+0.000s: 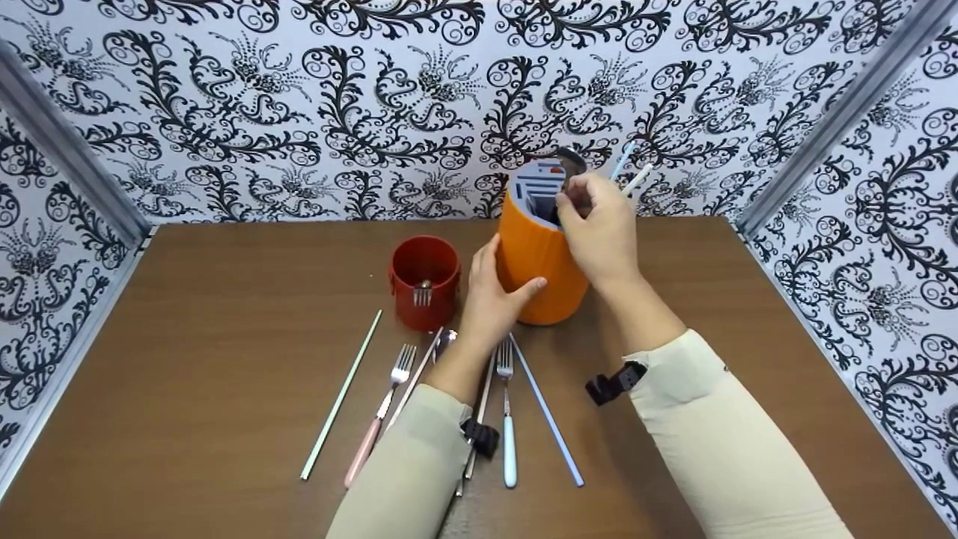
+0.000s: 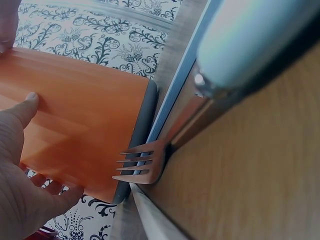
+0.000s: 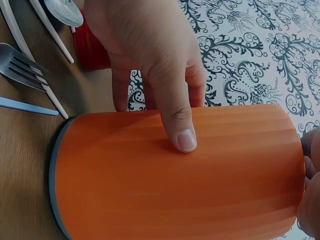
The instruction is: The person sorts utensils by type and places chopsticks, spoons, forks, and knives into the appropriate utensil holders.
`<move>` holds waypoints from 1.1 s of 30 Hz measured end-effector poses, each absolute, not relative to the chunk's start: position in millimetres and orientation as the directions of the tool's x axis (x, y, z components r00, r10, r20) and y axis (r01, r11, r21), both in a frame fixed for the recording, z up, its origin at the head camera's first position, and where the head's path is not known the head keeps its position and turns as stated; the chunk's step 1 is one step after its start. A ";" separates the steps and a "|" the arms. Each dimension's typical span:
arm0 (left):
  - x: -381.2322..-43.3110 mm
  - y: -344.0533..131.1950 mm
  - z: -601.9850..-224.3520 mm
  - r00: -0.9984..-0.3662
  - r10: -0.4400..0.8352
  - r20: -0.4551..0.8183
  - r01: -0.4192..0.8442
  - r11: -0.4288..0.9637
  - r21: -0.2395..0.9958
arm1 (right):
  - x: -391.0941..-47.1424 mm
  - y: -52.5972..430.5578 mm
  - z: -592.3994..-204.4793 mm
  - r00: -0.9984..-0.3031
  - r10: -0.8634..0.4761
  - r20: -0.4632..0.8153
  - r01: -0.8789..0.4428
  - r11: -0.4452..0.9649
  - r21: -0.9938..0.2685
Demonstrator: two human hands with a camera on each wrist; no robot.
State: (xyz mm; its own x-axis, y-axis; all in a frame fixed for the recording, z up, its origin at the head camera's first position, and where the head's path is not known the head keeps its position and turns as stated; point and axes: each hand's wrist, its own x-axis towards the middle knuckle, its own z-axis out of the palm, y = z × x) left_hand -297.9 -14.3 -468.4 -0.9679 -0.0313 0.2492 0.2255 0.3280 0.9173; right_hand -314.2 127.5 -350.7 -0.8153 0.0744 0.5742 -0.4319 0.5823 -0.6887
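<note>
The orange holder (image 1: 542, 277) with a slotted grey top stands upright on the table. My left hand (image 1: 490, 303) grips its left side, thumb on the front and fingers round the side, as the right wrist view also shows. At the top my right hand (image 1: 602, 232) pinches a dark, shiny, curved piece, seemingly a spoon (image 1: 572, 159), over the slots; its lower part is hidden. Behind that hand a light blue chopstick (image 1: 623, 160) and a white chopstick (image 1: 638, 178) stick up. Below the holder lies a fork with a pale blue handle (image 1: 510, 449).
Left of the holder stands a red cup (image 1: 425, 254); fork tines (image 1: 423, 297) show at its front. On the table lie a green chopstick (image 1: 341, 397), a pink-handled fork (image 1: 365, 449), a blue chopstick (image 1: 550, 415) and a spoon (image 1: 447, 338). Patterned walls border the table.
</note>
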 end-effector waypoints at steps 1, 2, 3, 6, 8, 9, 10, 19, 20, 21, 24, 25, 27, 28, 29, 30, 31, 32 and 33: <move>-297.9 -14.3 -468.5 -0.968 -0.031 0.248 0.225 0.326 0.918 | -313.9 127.3 -350.5 -0.823 0.072 0.564 -0.420 0.593 -0.687; -297.9 -14.3 -468.5 -0.968 -0.031 0.249 0.226 0.326 0.918 | -313.6 127.1 -350.4 -0.828 0.069 0.556 -0.408 0.605 -0.684; -298.0 -14.4 -468.7 -0.968 -0.029 0.248 0.225 0.327 0.918 | -313.4 126.9 -350.1 -0.833 0.065 0.549 -0.397 0.620 -0.677; -297.7 -14.8 -469.5 -0.969 -0.025 0.245 0.224 0.327 0.918 | -312.6 126.5 -349.3 -0.845 0.054 0.532 -0.372 0.655 -0.657; -297.7 -15.1 -470.1 -0.970 -0.023 0.242 0.221 0.330 0.918 | -312.2 126.0 -348.8 -0.848 0.043 0.529 -0.366 0.674 -0.642; -297.8 -15.2 -470.4 -0.970 -0.023 0.240 0.219 0.330 0.918 | -311.9 125.6 -348.4 -0.848 0.037 0.529 -0.366 0.681 -0.634; -297.8 -15.2 -470.6 -0.971 -0.022 0.238 0.218 0.329 0.919 | -311.8 125.4 -348.2 -0.848 0.034 0.529 -0.365 0.685 -0.630; -298.9 -15.5 -469.9 -0.971 -0.017 0.238 0.220 0.317 0.923 | -309.6 125.0 -345.3 -0.864 0.004 0.503 -0.356 0.700 -0.619; -298.8 -15.6 -469.4 -0.972 -0.016 0.236 0.220 0.316 0.923 | -309.2 125.1 -344.9 -0.869 -0.007 0.495 -0.359 0.698 -0.620; -298.5 -15.5 -468.7 -0.972 -0.015 0.235 0.219 0.314 0.924 | -308.6 125.5 -344.5 -0.873 -0.018 0.487 -0.359 0.698 -0.619; -298.2 -15.6 -467.7 -0.972 -0.014 0.233 0.217 0.313 0.924 | -306.7 125.7 -343.2 -0.882 -0.049 0.469 -0.367 0.696 -0.618; -298.3 -15.6 -467.8 -0.972 -0.015 0.234 0.217 0.314 0.924 | -306.4 125.9 -343.0 -0.884 -0.057 0.464 -0.369 0.695 -0.617; -298.3 -15.5 -467.8 -0.972 -0.016 0.234 0.217 0.317 0.923 | -306.1 126.4 -343.0 -0.888 -0.066 0.456 -0.370 0.693 -0.619; -298.5 -15.5 -468.1 -0.972 -0.017 0.233 0.216 0.320 0.923 | -305.9 126.5 -343.0 -0.889 -0.070 0.453 -0.371 0.691 -0.621; -298.6 -15.4 -468.4 -0.973 -0.017 0.232 0.215 0.320 0.923 | -305.5 126.9 -342.9 -0.889 -0.073 0.452 -0.373 0.689 -0.621; -298.6 -15.4 -468.5 -0.973 -0.017 0.231 0.214 0.321 0.923 | -305.0 127.3 -342.9 -0.889 -0.077 0.451 -0.374 0.689 -0.621; -298.7 -15.3 -468.8 -0.973 -0.017 0.231 0.213 0.322 0.923 | -304.4 127.8 -342.8 -0.890 -0.081 0.448 -0.375 0.687 -0.622; -298.6 -15.1 -468.8 -0.973 -0.017 0.230 0.213 0.322 0.923 | -303.6 128.3 -342.8 -0.890 -0.085 0.447 -0.378 0.685 -0.623; -298.8 -14.9 -469.0 -0.973 -0.017 0.230 0.212 0.320 0.923 | -302.7 128.9 -342.7 -0.889 -0.090 0.449 -0.384 0.682 -0.622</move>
State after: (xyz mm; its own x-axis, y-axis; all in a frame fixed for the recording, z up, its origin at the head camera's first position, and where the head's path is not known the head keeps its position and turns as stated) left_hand -298.8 -14.9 -469.0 -0.9731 -0.0168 0.2298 0.2124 0.3204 0.9232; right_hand -302.7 128.9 -342.7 -0.8888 -0.0905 0.4494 -0.3840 0.6825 -0.6219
